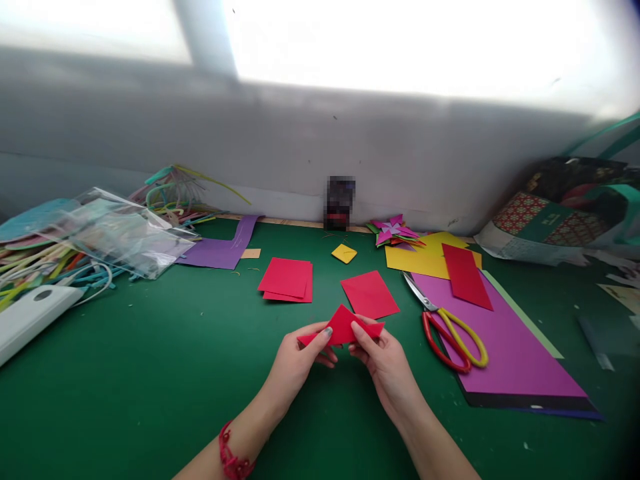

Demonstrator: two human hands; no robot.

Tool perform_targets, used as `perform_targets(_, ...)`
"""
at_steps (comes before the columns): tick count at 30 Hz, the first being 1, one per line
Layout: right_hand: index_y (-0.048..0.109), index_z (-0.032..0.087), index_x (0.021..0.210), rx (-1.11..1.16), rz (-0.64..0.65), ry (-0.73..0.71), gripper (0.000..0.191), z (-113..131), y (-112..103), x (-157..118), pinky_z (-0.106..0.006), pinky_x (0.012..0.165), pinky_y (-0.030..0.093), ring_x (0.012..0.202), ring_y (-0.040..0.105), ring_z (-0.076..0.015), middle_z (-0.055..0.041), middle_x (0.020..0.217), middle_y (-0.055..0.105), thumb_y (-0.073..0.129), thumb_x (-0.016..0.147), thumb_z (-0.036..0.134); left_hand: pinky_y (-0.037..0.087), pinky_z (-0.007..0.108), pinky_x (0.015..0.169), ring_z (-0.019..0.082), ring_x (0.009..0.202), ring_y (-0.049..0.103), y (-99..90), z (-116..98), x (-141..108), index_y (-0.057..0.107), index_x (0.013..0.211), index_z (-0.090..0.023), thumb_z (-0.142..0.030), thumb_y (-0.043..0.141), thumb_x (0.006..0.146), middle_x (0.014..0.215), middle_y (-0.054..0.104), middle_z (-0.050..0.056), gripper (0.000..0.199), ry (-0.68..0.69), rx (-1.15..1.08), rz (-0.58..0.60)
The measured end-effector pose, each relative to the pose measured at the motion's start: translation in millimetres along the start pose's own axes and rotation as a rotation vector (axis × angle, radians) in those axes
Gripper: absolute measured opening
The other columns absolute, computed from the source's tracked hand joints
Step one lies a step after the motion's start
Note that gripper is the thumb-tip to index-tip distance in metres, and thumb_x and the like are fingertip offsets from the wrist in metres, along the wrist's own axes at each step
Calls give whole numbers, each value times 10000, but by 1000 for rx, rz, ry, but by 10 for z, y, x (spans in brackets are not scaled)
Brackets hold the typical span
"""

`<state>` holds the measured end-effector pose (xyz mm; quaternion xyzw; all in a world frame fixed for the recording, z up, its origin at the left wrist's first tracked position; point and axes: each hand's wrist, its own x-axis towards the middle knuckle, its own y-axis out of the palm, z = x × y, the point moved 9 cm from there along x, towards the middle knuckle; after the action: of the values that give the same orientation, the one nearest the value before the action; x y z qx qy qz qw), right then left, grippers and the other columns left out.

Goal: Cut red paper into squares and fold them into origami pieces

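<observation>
Between my two hands is a folded red paper (pixel 343 325), roughly triangular with its peak pointing away from me. My left hand (pixel 300 360) pinches its left part, thumb on top and fingers beneath. On the other side, my right hand (pixel 380 360) grips the right part the same way. Just beyond lies a single red paper square (pixel 371 295), flat on the table. A small stack of red squares (pixel 286 279) rests to the left of it. Farther back sits a small yellow folded square (pixel 345 253).
Red-and-yellow-handled scissors (pixel 447 330) lie at right, partly on purple sheets (pixel 510 353). Behind them are a red strip (pixel 467 277), yellow paper (pixel 417 261) and folded paper stars (pixel 395 231). Plastic sleeves (pixel 150 233), purple paper (pixel 220 252) and a white device (pixel 37 320) are left; a bag (pixel 545 220) stands right.
</observation>
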<state>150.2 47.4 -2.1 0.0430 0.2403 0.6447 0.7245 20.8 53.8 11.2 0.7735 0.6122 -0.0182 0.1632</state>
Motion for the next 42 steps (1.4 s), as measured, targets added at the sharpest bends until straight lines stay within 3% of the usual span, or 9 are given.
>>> perform_targets(3, 600, 171, 987, -21, -52, -70, 345, 70, -66, 22, -256, 638, 466, 609, 556, -118, -23, 758, 646, 687, 689, 323, 494, 288, 596, 148, 588, 577, 25, 5, -9, 635, 951, -95, -389, 528, 787, 673, 623, 59, 353, 3, 35, 11)
perform_targets(7, 607, 169, 959, -43, -37, -97, 331, 71, -51, 25, -277, 702, 462, 773, 576, -169, -52, 873, 650, 692, 678, 321, 485, 271, 587, 140, 579, 570, 46, 30, -3, 644, 893, -87, -406, 511, 793, 677, 621, 66, 360, -1, 56, 28)
perform_targets(10, 617, 159, 905, -125, -31, -119, 285, 110, -43, 14, -266, 651, 455, 729, 563, -166, -51, 837, 648, 686, 683, 322, 494, 279, 596, 148, 595, 573, 38, 18, 12, 657, 819, -76, -433, 463, 810, 708, 632, 87, 406, -21, 98, 86)
perform_targets(14, 603, 155, 964, -138, 8, -117, 312, 223, 6, -12, -262, 590, 445, 689, 545, -163, -57, 823, 635, 642, 722, 347, 502, 293, 658, 152, 680, 590, -46, -105, 22, 578, 1094, -130, -378, 373, 860, 840, 641, 87, 398, 37, 197, 94)
perform_targets(17, 574, 148, 1061, -94, 16, -70, 417, 249, 13, -11, -263, 551, 433, 625, 531, -151, -47, 785, 622, 633, 719, 380, 497, 310, 743, 173, 879, 575, -69, -317, -15, 408, 1259, -261, -241, 467, 823, 1078, 573, 71, 440, 261, 391, 50)
perform_targets(21, 522, 172, 1144, -78, 127, 7, 528, 147, 64, 31, -262, 562, 424, 590, 539, -142, -4, 692, 601, 672, 682, 378, 365, 420, 962, 240, 1229, 325, 98, -538, -176, 535, 1119, -284, -127, 508, 792, 1365, 322, 52, 363, 632, 789, 66)
perform_targets(28, 578, 166, 825, -196, 184, -68, 242, 83, 86, 62, -222, 539, 378, 517, 463, -97, 44, 562, 502, 652, 708, 364, 300, 473, 1014, 201, 1143, 442, 343, -589, -431, 558, 1076, -237, -103, 470, 829, 1163, 549, 60, 294, 1026, 1228, 137)
perform_targets(36, 528, 176, 705, -261, 193, -82, 261, 126, 144, 17, -215, 525, 351, 506, 433, -95, 54, 546, 474, 668, 681, 395, 463, 365, 866, 179, 949, 565, 442, -569, -524, 537, 1114, -186, -87, 430, 841, 982, 637, 78, 309, 1107, 1169, 231)
perform_targets(42, 582, 181, 771, -325, 175, -174, 190, 191, 168, -24, -219, 551, 366, 572, 460, -112, 27, 626, 516, 621, 737, 364, 472, 303, 730, 154, 807, 551, 276, -515, -382, 593, 1002, -207, -126, 492, 825, 889, 619, 63, 219, 930, 1020, 143)
